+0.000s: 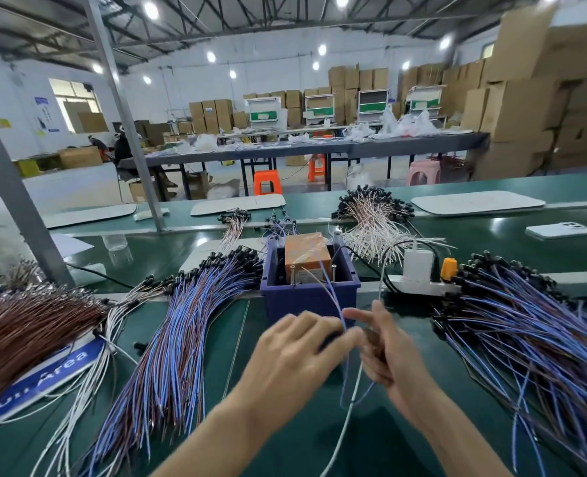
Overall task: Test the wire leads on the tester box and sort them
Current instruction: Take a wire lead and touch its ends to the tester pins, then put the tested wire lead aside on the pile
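Note:
The tester box point(307, 258), orange and wrapped in clear film, sits inside a dark blue bin point(311, 294) at the bench middle. Two metal posts stand at its front edge. A blue wire lead point(333, 294) arcs from those posts down to my hands. My left hand point(297, 346) and my right hand point(385, 346) meet just in front of the bin and both pinch this lead. Its tail loops down between my wrists. A large blue-and-brown lead pile point(178, 325) fans out left of the bin. Another such pile point(532, 321) lies to the right.
A brown lead bundle point(23, 325) lies far left over a blue sign. White leads point(378, 225) are heaped behind the bin. A white power strip point(422, 284) with an adapter and an orange plug sits right of the bin. A phone point(560, 230) lies far right. A grey post point(127, 115) rises at left.

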Tool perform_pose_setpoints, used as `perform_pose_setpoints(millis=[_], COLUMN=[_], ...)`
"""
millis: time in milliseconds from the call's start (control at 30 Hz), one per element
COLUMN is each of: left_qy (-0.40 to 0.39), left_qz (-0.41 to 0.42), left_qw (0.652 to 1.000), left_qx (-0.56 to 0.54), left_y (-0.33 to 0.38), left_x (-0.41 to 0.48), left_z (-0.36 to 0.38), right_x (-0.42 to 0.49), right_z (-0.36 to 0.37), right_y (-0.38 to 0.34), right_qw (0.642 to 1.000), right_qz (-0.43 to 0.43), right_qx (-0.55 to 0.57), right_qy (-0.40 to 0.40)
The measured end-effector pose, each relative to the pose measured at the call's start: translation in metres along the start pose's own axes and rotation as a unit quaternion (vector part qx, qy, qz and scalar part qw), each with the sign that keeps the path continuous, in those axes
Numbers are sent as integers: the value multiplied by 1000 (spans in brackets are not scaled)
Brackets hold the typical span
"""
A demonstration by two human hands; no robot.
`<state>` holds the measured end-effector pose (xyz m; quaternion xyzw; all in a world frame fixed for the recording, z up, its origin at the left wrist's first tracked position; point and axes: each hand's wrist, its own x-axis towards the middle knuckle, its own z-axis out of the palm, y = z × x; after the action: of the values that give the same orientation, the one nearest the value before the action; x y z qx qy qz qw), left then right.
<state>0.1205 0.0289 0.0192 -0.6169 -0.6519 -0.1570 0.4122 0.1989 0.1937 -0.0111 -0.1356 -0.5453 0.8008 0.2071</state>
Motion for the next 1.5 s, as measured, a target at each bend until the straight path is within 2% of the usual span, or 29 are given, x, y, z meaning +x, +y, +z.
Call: perform_pose_setpoints(millis=[267,367,433,500,600,700,767,833,900,967,1100,1200,1333,1500], left_qy=[-83,-105,-104,-69,5,35,44,45,52,68,79,93,129,151], left_qz=[44,43,11,-100,-322,-432,-463,-471,-480,-487,-487,-487,-493,-474], left_qw=[995,992,992,984,907,838,803,788,775,761,755,754,757,800], left_qx=[-43,-56,-65,-128,-273,-333,-373,-395,-408,-424,-433,-431,-408,-335], left_y=[4,-8,-13,-14,-8,-2,2,4,2,0,2,3,1,-15], left_x=[-28,-35,-40,-43,-38,-22,-17,-15,-18,-21,-21,-23,-24,-30], left_z=[38,44,48,54,59,71,79,84,90,92,92,92,90,85], right_x=[14,24,30,34,37,35,34,34,36,38,38,36,33,33], right_z=[12,12,10,8,8,11,12,11,9,9,10,10,14,12], right_y=[6,11,17,24,36,47,52,56,58,59,56,53,50,51], right_qw=[996,996,996,993,967,918,875,844,833,839,892,914,911,902], right_qz=[-43,-49,-60,-79,-107,-146,-168,-171,-167,-158,-167,-162,-183,-218], right_qx=[-76,-63,-61,-91,-229,-369,-455,-507,-527,-518,-415,-370,-370,-368], right_qy=[-14,-33,-24,0,23,8,-4,-15,-24,-40,-60,-43,-15,58])
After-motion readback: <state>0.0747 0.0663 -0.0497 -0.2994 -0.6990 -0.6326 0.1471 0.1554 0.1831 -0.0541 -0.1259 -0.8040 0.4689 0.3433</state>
